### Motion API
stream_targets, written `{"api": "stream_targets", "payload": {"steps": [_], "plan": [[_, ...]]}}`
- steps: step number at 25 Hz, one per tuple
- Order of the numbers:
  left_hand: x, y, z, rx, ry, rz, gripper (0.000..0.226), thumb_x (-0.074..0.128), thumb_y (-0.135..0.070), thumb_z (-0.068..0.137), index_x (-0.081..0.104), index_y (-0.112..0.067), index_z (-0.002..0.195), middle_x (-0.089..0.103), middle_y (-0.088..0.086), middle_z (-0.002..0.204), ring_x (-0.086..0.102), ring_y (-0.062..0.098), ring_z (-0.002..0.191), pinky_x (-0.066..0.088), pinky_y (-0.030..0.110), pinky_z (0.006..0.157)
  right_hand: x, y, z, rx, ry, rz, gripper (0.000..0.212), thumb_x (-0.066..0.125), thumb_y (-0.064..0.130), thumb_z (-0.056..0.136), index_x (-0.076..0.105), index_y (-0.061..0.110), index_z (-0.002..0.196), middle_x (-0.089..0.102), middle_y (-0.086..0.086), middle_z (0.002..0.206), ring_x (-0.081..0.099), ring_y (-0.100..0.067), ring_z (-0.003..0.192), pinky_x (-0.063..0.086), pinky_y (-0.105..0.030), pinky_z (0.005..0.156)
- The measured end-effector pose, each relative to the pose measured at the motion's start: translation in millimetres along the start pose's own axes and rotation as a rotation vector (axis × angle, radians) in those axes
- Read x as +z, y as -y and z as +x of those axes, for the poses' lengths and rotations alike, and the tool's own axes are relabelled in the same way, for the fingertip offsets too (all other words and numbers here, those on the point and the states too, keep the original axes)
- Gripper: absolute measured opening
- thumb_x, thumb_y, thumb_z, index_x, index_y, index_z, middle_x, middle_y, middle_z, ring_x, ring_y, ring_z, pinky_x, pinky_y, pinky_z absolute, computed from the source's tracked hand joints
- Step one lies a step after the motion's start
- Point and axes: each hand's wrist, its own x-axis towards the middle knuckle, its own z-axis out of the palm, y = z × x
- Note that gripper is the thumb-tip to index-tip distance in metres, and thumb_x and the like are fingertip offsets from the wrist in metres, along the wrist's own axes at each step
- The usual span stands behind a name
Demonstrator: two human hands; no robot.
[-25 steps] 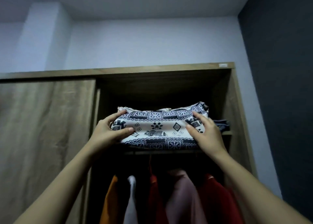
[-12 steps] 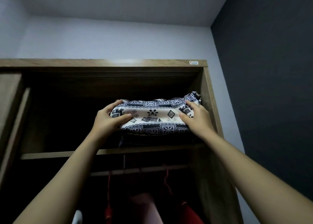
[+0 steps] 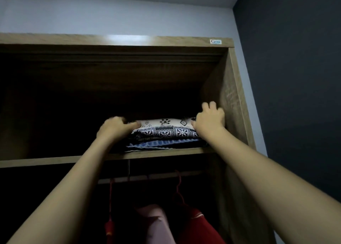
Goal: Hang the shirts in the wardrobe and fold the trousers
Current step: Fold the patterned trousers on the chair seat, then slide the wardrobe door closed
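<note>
The folded patterned trousers (image 3: pixel 164 128), white and dark blue, lie on top of a stack on the wardrobe's upper shelf (image 3: pixel 55 160), against the right wall. My left hand (image 3: pixel 113 128) grips their left end, thumb on the front edge. My right hand (image 3: pixel 209 120) is at their right end with the thumb against the cloth and the fingers lifted and loosely curled above it. Under the trousers lies a folded blue garment (image 3: pixel 166 144).
Below the shelf a hanging rail (image 3: pixel 151 176) carries red hangers with a pink shirt (image 3: pixel 158 223) and a red shirt (image 3: pixel 197 225). The wardrobe's right side panel (image 3: pixel 228 99) is close to my right hand. The shelf's left part is dark.
The patterned trousers went from held in front of the shelf to lying on the stack deep in the shelf. My right hand's fingers have lifted off the cloth.
</note>
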Motion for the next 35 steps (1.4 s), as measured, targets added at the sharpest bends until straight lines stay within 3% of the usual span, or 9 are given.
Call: {"api": "stream_targets", "payload": {"steps": [3, 6, 8, 13, 18, 21, 24, 27, 35], "plan": [[-1, -1, -4, 0.245, 0.036, 0.100, 0.061, 0.033, -0.063, 0.090, 0.055, -0.022, 0.129, 0.057, 0.013, 0.132, 0.050, 0.031, 0.123, 0.041, 0.038, 0.099, 2, -7, -1, -0.041, 0.135, 0.119, 0.048, 0.025, 0.040, 0.098, 0.056, 0.014, 0.124, 0.053, -0.012, 0.131, 0.047, -0.029, 0.122, 0.033, -0.041, 0.101], [3, 4, -7, 0.153, 0.179, 0.170, 0.094, 0.000, -0.083, 0.074, 0.058, -0.030, 0.125, 0.056, 0.014, 0.132, 0.048, 0.035, 0.123, 0.037, 0.045, 0.103, -4, -14, -3, 0.033, 0.377, 0.225, 0.056, 0.016, 0.041, 0.098, 0.051, 0.010, 0.128, 0.051, -0.015, 0.134, 0.048, -0.030, 0.122, 0.036, -0.040, 0.098], [2, 1, -14, 0.122, 0.157, 0.213, 0.090, -0.002, -0.077, 0.078, 0.053, -0.028, 0.131, 0.051, 0.015, 0.137, 0.044, 0.034, 0.127, 0.032, 0.046, 0.107, -9, -14, -6, 0.010, 0.368, 0.210, 0.051, 0.018, 0.034, 0.098, 0.051, 0.008, 0.128, 0.050, -0.017, 0.135, 0.047, -0.031, 0.123, 0.034, -0.042, 0.101], [-3, -2, -43, 0.289, -0.140, -0.164, 0.070, 0.016, -0.058, 0.093, 0.040, -0.014, 0.141, 0.037, 0.010, 0.149, 0.028, 0.021, 0.140, 0.019, 0.033, 0.115, 7, -2, -27, 0.027, -0.306, 0.459, 0.041, 0.028, 0.027, 0.096, 0.063, 0.011, 0.110, 0.064, -0.009, 0.118, 0.052, -0.028, 0.117, 0.018, -0.046, 0.112], [-4, 23, -99, 0.358, -0.359, -0.226, 0.058, 0.027, -0.042, 0.097, 0.038, -0.009, 0.142, 0.037, 0.010, 0.148, 0.028, 0.016, 0.140, 0.018, 0.020, 0.111, 21, 61, -109, 0.012, -0.554, 0.953, 0.044, 0.029, 0.030, 0.091, 0.064, 0.014, 0.112, 0.068, -0.004, 0.110, 0.059, -0.023, 0.105, 0.034, -0.038, 0.103], [-1, 57, -147, 0.364, -0.364, -0.123, 0.057, 0.027, -0.040, 0.095, 0.035, -0.010, 0.143, 0.035, 0.008, 0.150, 0.027, 0.017, 0.141, 0.019, 0.026, 0.115, 46, 115, -182, -0.107, -0.443, 1.075, 0.041, 0.031, 0.028, 0.091, 0.061, 0.012, 0.115, 0.066, -0.003, 0.113, 0.058, -0.020, 0.107, 0.035, -0.035, 0.104], [-7, 123, -208, 0.352, -0.327, 0.071, 0.054, 0.030, -0.035, 0.096, 0.037, -0.007, 0.142, 0.036, 0.010, 0.149, 0.028, 0.016, 0.140, 0.023, 0.033, 0.115, 71, 170, -264, -0.215, -0.231, 1.211, 0.036, 0.036, 0.026, 0.091, 0.062, 0.011, 0.112, 0.066, -0.004, 0.107, 0.059, -0.020, 0.098, 0.039, -0.025, 0.090], [-21, 196, -269, 0.316, -0.265, 0.276, 0.053, 0.032, -0.032, 0.097, 0.037, -0.003, 0.141, 0.035, 0.014, 0.148, 0.026, 0.014, 0.138, 0.018, 0.024, 0.115, 88, 214, -336, -0.345, -0.039, 1.310, 0.030, 0.039, 0.022, 0.091, 0.062, 0.010, 0.107, 0.066, -0.004, 0.102, 0.058, -0.019, 0.092, 0.041, -0.024, 0.083], [-64, 346, -365, 0.152, -0.323, 0.553, 0.052, 0.037, -0.022, 0.096, 0.029, 0.001, 0.141, 0.030, 0.026, 0.147, 0.020, 0.024, 0.140, 0.024, 0.044, 0.114, 97, 336, -506, -0.962, 0.290, 1.281, 0.018, 0.046, 0.023, 0.092, 0.060, 0.015, 0.085, 0.060, -0.002, 0.082, 0.054, -0.019, 0.076, 0.046, -0.029, 0.066]]}}
